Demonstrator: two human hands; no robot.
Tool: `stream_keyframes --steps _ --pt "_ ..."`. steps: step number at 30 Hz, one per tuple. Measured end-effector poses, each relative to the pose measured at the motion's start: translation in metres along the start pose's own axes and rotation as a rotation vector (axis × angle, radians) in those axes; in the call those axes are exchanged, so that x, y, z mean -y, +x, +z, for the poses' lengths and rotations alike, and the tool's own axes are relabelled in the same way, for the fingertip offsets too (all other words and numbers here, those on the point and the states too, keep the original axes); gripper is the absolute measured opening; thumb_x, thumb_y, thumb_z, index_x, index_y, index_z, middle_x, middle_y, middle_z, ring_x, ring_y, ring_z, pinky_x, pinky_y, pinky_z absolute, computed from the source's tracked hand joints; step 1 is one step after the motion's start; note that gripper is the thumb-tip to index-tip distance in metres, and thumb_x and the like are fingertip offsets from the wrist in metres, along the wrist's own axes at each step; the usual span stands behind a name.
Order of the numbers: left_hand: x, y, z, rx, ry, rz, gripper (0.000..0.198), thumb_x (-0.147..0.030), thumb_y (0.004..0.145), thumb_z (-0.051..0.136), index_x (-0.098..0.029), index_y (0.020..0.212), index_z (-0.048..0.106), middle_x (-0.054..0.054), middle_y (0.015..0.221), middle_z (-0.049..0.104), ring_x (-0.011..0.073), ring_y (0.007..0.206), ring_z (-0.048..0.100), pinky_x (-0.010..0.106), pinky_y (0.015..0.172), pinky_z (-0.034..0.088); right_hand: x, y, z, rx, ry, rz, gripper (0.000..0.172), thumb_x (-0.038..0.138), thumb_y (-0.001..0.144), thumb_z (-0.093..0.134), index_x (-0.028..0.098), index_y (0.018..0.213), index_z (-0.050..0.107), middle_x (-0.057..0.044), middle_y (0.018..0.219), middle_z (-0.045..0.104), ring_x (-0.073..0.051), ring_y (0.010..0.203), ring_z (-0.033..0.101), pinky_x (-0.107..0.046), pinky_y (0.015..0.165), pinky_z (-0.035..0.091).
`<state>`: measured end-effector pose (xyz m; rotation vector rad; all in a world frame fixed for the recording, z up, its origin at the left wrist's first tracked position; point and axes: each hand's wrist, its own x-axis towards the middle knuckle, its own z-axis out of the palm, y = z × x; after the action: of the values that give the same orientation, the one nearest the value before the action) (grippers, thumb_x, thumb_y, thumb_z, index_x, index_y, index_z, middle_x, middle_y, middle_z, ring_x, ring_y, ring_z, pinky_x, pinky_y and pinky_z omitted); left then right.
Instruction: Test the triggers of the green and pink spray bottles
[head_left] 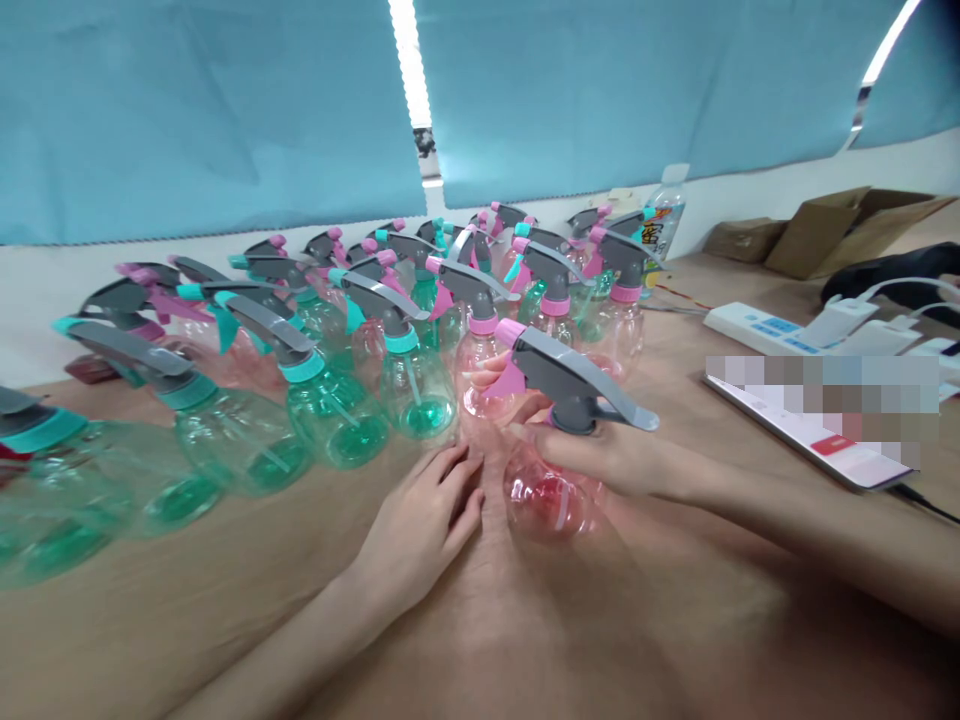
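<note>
My right hand [581, 450] is wrapped round the neck of a pink spray bottle [551, 500] with a grey and pink trigger head. That bottle is upright at the table's middle, its nozzle pointing left and away. My left hand [427, 505] rests on the tabletop just left of it, fingers loosely curved and holding nothing. Beyond my hands stand green spray bottles, the nearest a green spray bottle [337, 415] and another green spray bottle [416, 395]. A second pink spray bottle [480, 360] stands right behind the one in my right hand.
Several more spray bottles fill the back and left of the wooden table [247, 590]. To the right lie a phone [817, 425] and a power strip [765, 328] with plugs and cables. Behind these are a cardboard box [832, 235] and a labelled plastic bottle [664, 220].
</note>
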<state>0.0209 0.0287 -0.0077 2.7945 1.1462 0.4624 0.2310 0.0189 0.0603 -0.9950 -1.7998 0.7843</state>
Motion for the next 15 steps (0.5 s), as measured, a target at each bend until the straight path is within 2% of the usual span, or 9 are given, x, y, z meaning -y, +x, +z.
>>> stream_keyframes --steps 3,7,11,15 --pt "-0.0004 0.0003 -0.0001 -0.008 -0.003 0.001 0.033 -0.026 0.097 0.04 -0.015 0.122 0.057 0.012 0.128 0.058 0.0278 0.123 0.05 0.044 0.098 0.047 0.0003 -0.0002 -0.0004 0.011 -0.018 0.012 0.01 0.02 0.071 0.047 0.022 0.074 0.056 0.002 0.066 0.056 -0.013 0.063 0.052 -0.027 0.058 0.046" --pt "-0.001 0.0007 -0.0003 -0.009 -0.009 0.0 0.031 -0.026 0.097 0.041 -0.017 0.122 0.057 0.012 0.128 0.058 0.0281 0.123 0.05 0.044 0.097 0.047 -0.0011 -0.0013 -0.0023 0.019 -0.048 0.021 0.016 0.023 0.075 0.05 0.023 0.084 0.063 0.001 0.068 0.059 -0.015 0.067 0.057 -0.031 0.063 0.05" --pt "-0.0014 0.0011 0.0008 -0.019 -0.005 0.001 0.031 -0.025 0.096 0.041 -0.016 0.121 0.057 0.013 0.127 0.058 0.0288 0.122 0.051 0.045 0.097 0.047 -0.0012 -0.0019 -0.0039 0.053 -0.062 0.023 0.018 0.036 0.084 0.055 0.024 0.089 0.067 0.0 0.072 0.064 -0.017 0.071 0.062 -0.033 0.067 0.053" --pt "-0.0024 0.0027 0.0014 -0.012 0.001 0.004 0.029 -0.023 0.096 0.043 -0.016 0.119 0.059 0.013 0.126 0.057 0.029 0.121 0.051 0.044 0.097 0.046 0.0005 -0.0014 -0.0038 0.081 -0.058 0.014 0.027 0.046 0.084 0.056 0.023 0.087 0.069 -0.002 0.075 0.066 -0.017 0.076 0.063 -0.035 0.072 0.054"
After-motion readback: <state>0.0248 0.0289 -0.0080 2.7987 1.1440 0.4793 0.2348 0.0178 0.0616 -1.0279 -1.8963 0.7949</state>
